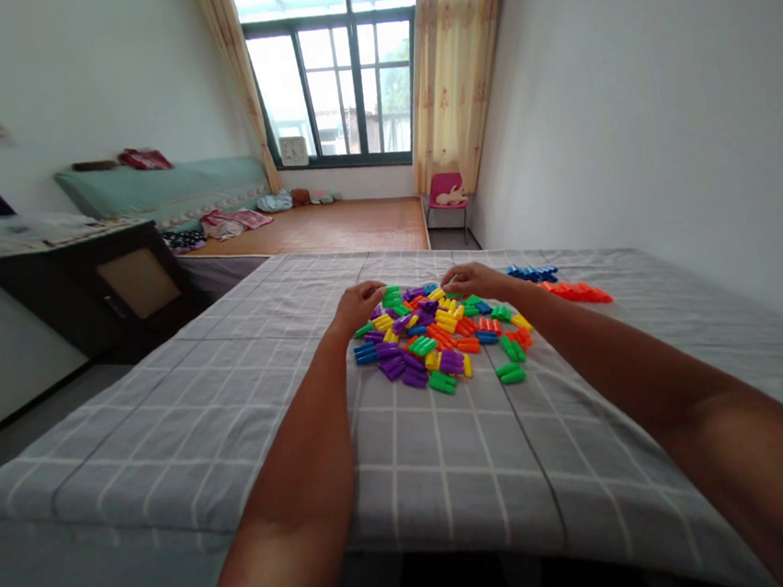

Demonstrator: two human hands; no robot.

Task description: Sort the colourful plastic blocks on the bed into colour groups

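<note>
Plastic blocks point(441, 337) heap up on checked cloth point(440, 446), left hand point(358, 305) and right hand point(474, 280) curled at the far side, grip unclear: light fingertip pinches should spare neighbours

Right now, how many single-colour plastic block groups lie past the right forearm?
2: the blue plastic block group, farther back, and the orange-red plastic block group, nearer and further right. The bare right forearm may hide more.
</note>
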